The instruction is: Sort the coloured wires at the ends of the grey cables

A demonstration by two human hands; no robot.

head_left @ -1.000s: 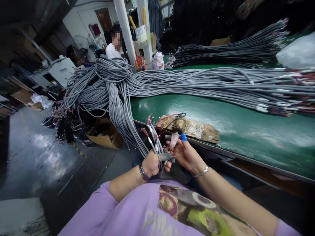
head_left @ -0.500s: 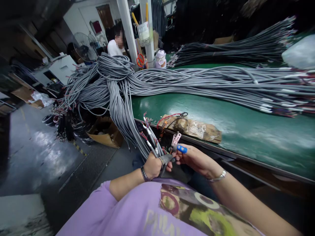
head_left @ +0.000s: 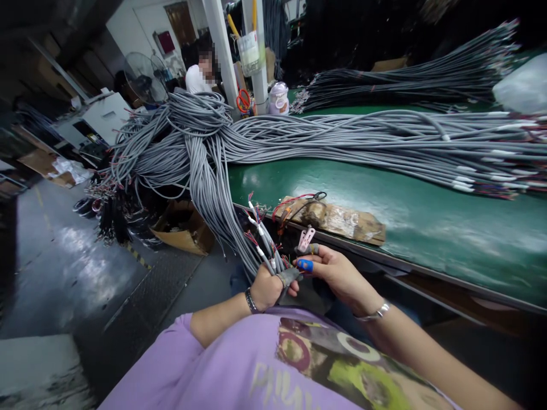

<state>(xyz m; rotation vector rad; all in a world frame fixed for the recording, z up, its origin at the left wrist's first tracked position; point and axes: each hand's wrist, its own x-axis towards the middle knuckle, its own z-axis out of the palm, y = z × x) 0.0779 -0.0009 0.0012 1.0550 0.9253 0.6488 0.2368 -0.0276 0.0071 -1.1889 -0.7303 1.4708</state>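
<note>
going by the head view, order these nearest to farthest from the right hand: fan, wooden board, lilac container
Nearest to the right hand first:
1. Wooden board: just beyond the hand, at the near edge of the green table.
2. Lilac container: farther back, beyond the grey cables.
3. Fan: farthest, in the background at upper left.

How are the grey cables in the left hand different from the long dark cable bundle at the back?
The grey cables are pale; the dark cable bundle is blackish. The left hand grips the grey cables; the dark cable bundle lies on the green table. Both are bunched cables.
</note>
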